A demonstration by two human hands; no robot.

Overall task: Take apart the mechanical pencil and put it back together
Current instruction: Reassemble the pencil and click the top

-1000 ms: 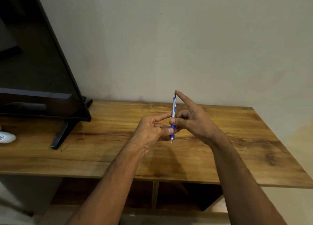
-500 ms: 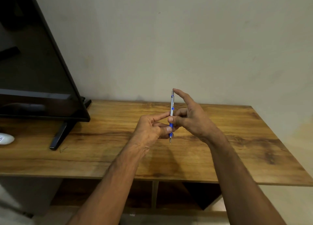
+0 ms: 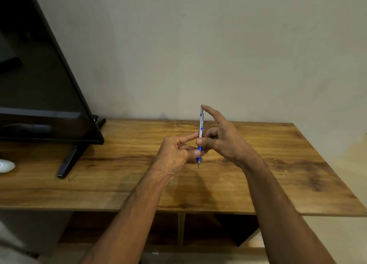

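Note:
A silver mechanical pencil (image 3: 201, 128) with a blue grip stands upright in the air above the wooden table (image 3: 278, 164), its tip pointing down. My left hand (image 3: 174, 154) pinches the blue grip near the tip with thumb and fingers. My right hand (image 3: 224, 140) holds the barrel's middle with thumb and bent fingers, while its index finger is stretched up and rests on the pencil's top end. The pencil appears whole.
A black television (image 3: 39, 84) on a dark stand (image 3: 67, 164) fills the table's left side. A small white object (image 3: 6, 165) lies at the far left edge. A plain wall rises behind the table. Open shelves sit below the tabletop.
Both hands and the pencil have shifted slightly left and a little up. The grip on the pencil looks the same.

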